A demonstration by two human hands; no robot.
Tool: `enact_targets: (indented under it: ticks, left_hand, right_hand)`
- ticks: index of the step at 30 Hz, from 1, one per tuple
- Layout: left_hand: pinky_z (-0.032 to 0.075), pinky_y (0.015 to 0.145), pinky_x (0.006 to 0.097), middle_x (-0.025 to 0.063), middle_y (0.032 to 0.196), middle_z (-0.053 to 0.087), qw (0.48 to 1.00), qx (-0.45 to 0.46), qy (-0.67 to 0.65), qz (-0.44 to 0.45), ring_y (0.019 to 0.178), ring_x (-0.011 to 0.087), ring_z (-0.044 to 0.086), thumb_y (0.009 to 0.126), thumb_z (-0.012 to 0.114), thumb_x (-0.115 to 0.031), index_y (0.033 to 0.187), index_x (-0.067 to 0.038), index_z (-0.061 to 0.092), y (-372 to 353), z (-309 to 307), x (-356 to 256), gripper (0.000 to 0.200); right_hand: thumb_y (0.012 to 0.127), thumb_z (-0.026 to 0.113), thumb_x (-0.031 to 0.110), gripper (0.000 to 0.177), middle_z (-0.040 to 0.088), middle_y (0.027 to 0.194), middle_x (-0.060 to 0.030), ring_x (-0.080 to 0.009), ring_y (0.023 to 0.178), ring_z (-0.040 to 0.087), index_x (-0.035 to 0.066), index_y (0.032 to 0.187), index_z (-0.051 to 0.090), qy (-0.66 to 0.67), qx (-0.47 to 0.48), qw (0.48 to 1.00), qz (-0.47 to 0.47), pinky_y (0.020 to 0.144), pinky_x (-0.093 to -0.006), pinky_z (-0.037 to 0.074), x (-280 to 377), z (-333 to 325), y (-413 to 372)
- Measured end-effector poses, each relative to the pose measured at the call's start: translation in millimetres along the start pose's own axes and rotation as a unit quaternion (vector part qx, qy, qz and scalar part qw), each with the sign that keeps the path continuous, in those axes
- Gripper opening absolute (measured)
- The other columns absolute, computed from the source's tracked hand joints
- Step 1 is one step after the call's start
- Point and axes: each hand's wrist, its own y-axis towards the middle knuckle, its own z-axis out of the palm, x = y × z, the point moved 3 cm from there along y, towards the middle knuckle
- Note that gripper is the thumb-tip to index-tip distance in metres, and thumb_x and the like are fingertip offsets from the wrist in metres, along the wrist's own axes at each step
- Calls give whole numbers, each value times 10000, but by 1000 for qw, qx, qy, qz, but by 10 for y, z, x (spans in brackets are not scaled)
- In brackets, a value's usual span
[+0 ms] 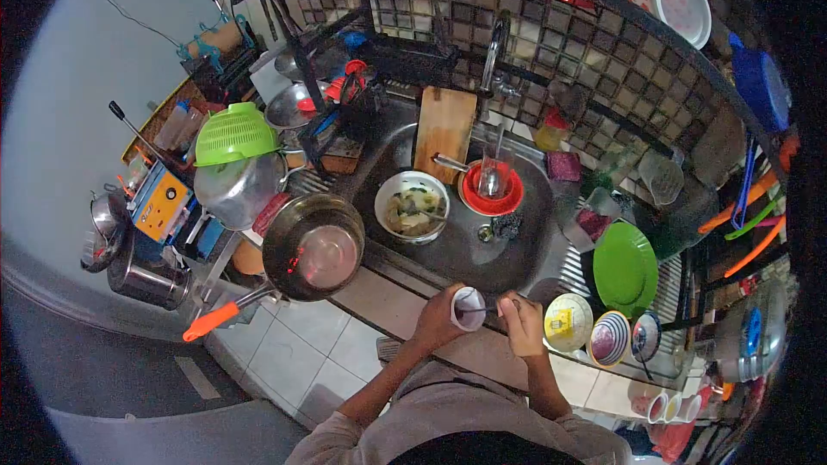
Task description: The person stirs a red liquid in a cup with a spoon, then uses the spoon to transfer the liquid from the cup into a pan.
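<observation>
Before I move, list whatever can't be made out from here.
All in the head view:
- Contents of the cup in the left hand: too small and dim.
- Lower end of the utensil: hidden inside the cup.
- Its grip end: covered by the right hand.
- Inside of the metal pot: covered by the green colander.
- What exactly lies in the white bowl: too small to identify.

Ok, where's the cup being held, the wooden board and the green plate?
Cup (468, 309): head view, inside its mouth.
Wooden board (444, 131): head view, middle of its face.
Green plate (625, 268): head view, middle of its face.
</observation>
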Motion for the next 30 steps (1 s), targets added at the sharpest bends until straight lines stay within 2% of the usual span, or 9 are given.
enact_targets:
  ticks: [4, 7, 10, 13, 16, 18, 22, 25, 30]
  left_hand:
    - [431, 746, 392, 138, 994, 528, 999, -25, 10, 28, 885, 319, 530, 529, 755, -243, 1121, -78, 387, -10, -3, -7, 717]
    - [431, 745, 389, 133, 992, 530, 999, -8, -41, 3, 878, 319, 532, 536, 750, -240, 1104, -75, 406, 0, 3, 11, 685]
    - [433, 746, 383, 133, 988, 531, 999, -31, -2, 37, 878, 318, 533, 542, 747, -230, 1092, -72, 418, -5, -21, -23, 660]
    - [431, 756, 378, 134, 995, 530, 998, -10, -55, 3, 890, 317, 532, 546, 746, -229, 1100, -71, 414, -12, -28, -30, 664]
    - [431, 760, 377, 137, 991, 532, 1000, -7, 5, 17, 899, 314, 532, 548, 744, -227, 1103, -71, 411, -8, -41, -55, 665]
    - [431, 757, 380, 138, 990, 531, 999, 2, -34, -21, 892, 315, 534, 547, 746, -224, 1105, -71, 408, 0, -24, -17, 670]
    - [430, 759, 380, 138, 985, 532, 999, -26, 24, 28, 893, 312, 533, 544, 747, -229, 1106, -67, 406, -6, -17, -24, 677]
    - [425, 772, 382, 139, 991, 530, 999, 3, -18, -25, 906, 313, 527, 543, 748, -235, 1110, -63, 405, -8, -9, -7, 685]
    - [412, 791, 382, 139, 1026, 513, 999, -4, -36, -8, 934, 310, 513, 540, 749, -229, 1123, -68, 394, -13, -16, -12, 701]
  right_hand:
    - [852, 418, 190, 250, 444, 540, -96, -173, 476, 449, 21, 679, 484, 32, -6, 999, 44, 495, -272, 377, -6, -1, -24]
    - [854, 416, 196, 254, 446, 536, -83, -162, 478, 455, 27, 678, 485, -8, -11, 1000, -11, 492, -268, 375, 14, 10, -9]
    - [854, 417, 197, 258, 464, 544, -82, -177, 483, 476, 25, 675, 488, 36, -4, 999, 41, 491, -272, 378, -65, 14, -25]
    - [857, 413, 208, 268, 454, 541, -72, -155, 483, 471, 27, 674, 488, -22, -17, 999, -36, 486, -268, 375, 27, 2, -1]
    - [856, 415, 211, 270, 467, 550, -94, -187, 487, 484, 23, 677, 489, 24, 9, 998, 56, 491, -279, 381, -34, 7, -20]
    - [857, 411, 210, 272, 467, 554, -98, -192, 484, 480, 21, 678, 489, -20, -18, 999, -21, 489, -282, 379, 10, 12, -3]
    - [855, 410, 196, 263, 481, 570, -114, -225, 485, 483, 15, 682, 489, 19, 26, 999, 39, 488, -289, 380, -86, 17, -27]
    - [856, 409, 198, 263, 470, 562, -103, -213, 485, 476, 18, 681, 487, -1, -18, 1000, -21, 490, -281, 378, 0, 5, -3]
    - [853, 408, 193, 251, 468, 561, -91, -205, 498, 478, 30, 680, 487, 32, 2, 998, 61, 508, -286, 382, -51, 12, -38]
